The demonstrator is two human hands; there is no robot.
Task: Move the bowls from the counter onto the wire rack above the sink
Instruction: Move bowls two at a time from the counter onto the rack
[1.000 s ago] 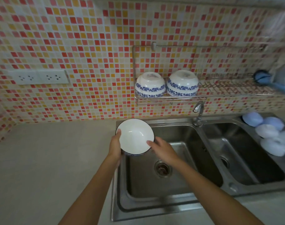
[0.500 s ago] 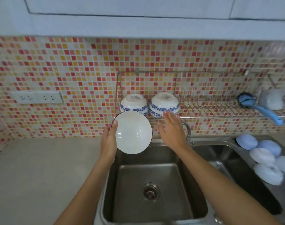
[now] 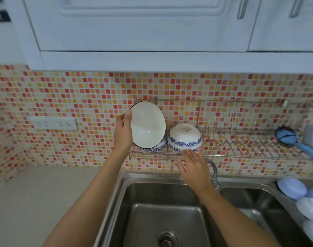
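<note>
— Where's the bowl?
— My left hand (image 3: 122, 132) grips the bowl (image 3: 147, 124) by its rim, tilted at the rack's (image 3: 241, 139) left end.
— Right hand?
— My right hand (image 3: 193, 164), fingers (image 3: 188, 154) straight, holds nothing, just below a second bowl (image 3: 185, 138).

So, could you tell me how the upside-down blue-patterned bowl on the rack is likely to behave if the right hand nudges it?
The upside-down bowl looks like glazed ceramic, so probably rigid, smooth and chippable. Resting rim-down on the thin bars of the wire rack, it would likely slide rather than roll. The right hand, fingers straight, sits just below it; a nudge leftward might knock it against the neighbouring bowl.
</note>
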